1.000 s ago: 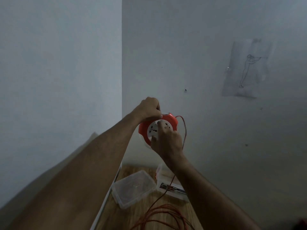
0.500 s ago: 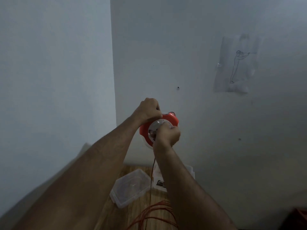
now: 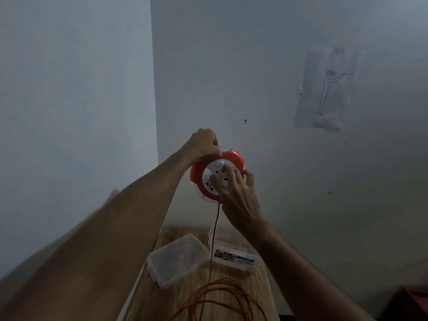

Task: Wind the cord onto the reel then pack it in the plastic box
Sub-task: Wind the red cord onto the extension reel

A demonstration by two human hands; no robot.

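Observation:
I hold a round red reel with a white socket face up in front of the wall. My left hand grips its upper left rim. My right hand rests its fingers on the white face at the lower right. A thin red cord hangs straight down from the reel's bottom to a loose pile of red loops on the wooden table. The clear plastic box with a label stands on the table behind the cord.
A clear lid lies on the table left of the box. The table stands in a corner, with walls close on the left and behind. A sheet with a line drawing hangs on the back wall. A dark red object sits low at right.
My right hand has swung from the top of the white face round to its lower right, turning the reel. The cord now hangs straight down from the reel's bottom.

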